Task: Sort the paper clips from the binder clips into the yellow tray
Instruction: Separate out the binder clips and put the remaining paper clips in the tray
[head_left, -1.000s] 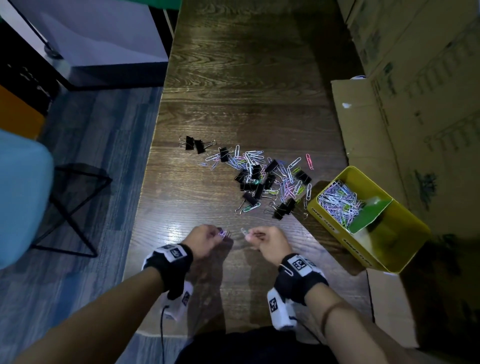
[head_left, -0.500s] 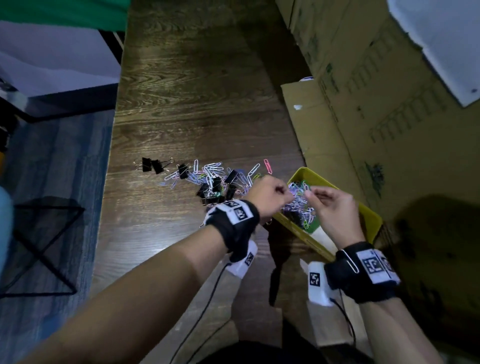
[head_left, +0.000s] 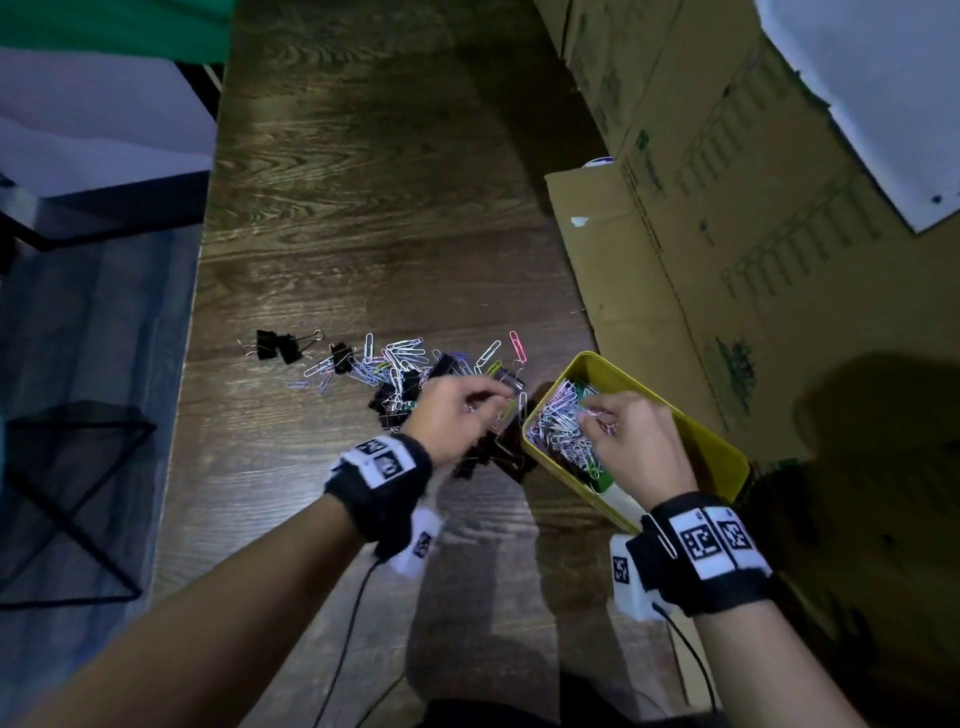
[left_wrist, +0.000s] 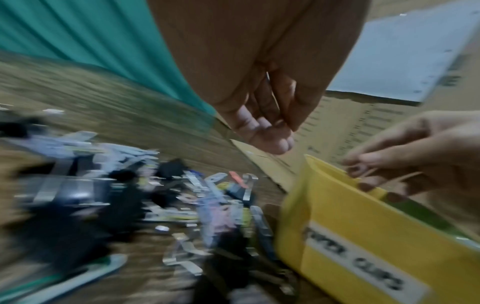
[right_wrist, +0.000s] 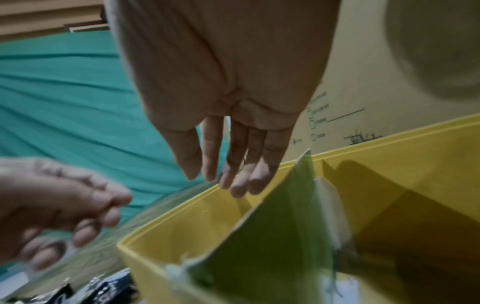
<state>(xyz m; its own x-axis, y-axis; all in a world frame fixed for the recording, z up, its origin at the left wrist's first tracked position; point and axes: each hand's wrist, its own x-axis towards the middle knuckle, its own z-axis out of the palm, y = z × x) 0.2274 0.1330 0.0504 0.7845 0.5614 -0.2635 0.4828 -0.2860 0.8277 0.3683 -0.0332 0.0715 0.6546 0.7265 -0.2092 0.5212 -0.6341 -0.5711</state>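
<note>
On the dark wood-grain worktop (head_left: 363, 234) lies a scattered heap of thin coloured wire paper clips (head_left: 400, 349) mixed with black metal binder clips (head_left: 278, 345); two of the binder clips sit a little apart at the heap's left end, and a single pink paper clip (head_left: 517, 345) lies at its far right edge. Just beside the heap, on its right, stands the yellow rectangular tray (head_left: 719, 457), with a printed white label on its near outer wall (left_wrist: 363, 265). A pile of sorted paper clips (head_left: 558, 426) fills the tray's far end, and a green card divider (right_wrist: 272, 236) leans slantwise across the inside.

The left hand (head_left: 457, 415) hovers over the right part of the heap, close to the tray's corner. Its picture is blurred; the left wrist view shows its fingers (left_wrist: 270, 133) curled loosely inward, and whether they pinch a clip cannot be told. The right hand (head_left: 634, 441) is above the tray, over the pile of sorted clips. In the right wrist view its fingers (right_wrist: 244, 174) hang nearly straight and slightly spread, pointing down into the tray with nothing visibly between them.

Brown printed cardboard boxes (head_left: 753, 260) stand against the worktop's right side, behind the tray. Both wrists wear black bands with white coded markers (head_left: 701, 540).
</note>
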